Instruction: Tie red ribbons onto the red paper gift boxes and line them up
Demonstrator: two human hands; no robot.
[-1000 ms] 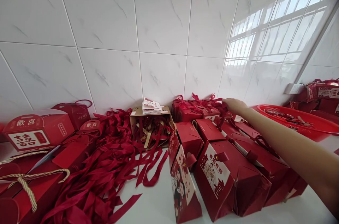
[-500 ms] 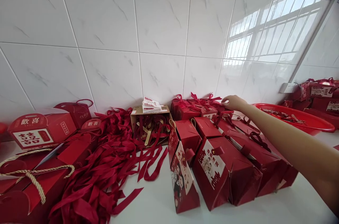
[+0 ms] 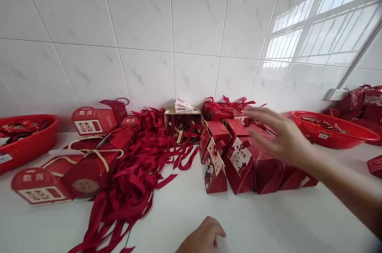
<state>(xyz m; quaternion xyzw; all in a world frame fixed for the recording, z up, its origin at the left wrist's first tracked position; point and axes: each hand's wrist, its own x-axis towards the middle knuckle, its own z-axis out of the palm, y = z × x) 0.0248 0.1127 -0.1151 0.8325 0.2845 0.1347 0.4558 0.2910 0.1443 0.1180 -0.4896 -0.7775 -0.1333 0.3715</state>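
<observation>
My right hand [image 3: 273, 135], smeared by motion, is in the air over a row of standing red gift boxes [image 3: 270, 171]. Its fingers are apart with nothing in them. Low in the head view my left hand [image 3: 204, 235] hovers over the white tabletop, its fingers loosely bent and apart, holding nothing visible. Nearest to it on the left lies a heap of dark red ribbons [image 3: 134, 165]. A red box with a printed white card [image 3: 238, 157] stands at the row's left part. Behind the row are red boxes tied with ribbon bows [image 3: 219, 111].
An open cardboard box [image 3: 170, 119] holding ribbons has white cards [image 3: 183, 105] on top. Roped red boxes [image 3: 92, 165] stand left. Red plastic baskets sit at far left [image 3: 44, 141] and right [image 3: 358, 135]. A tiled wall [image 3: 143, 73] bounds the back.
My right hand has left the bow-tied boxes at the back and moved nearer over the front row. My left hand has come into view at the bottom. The view has shifted left.
</observation>
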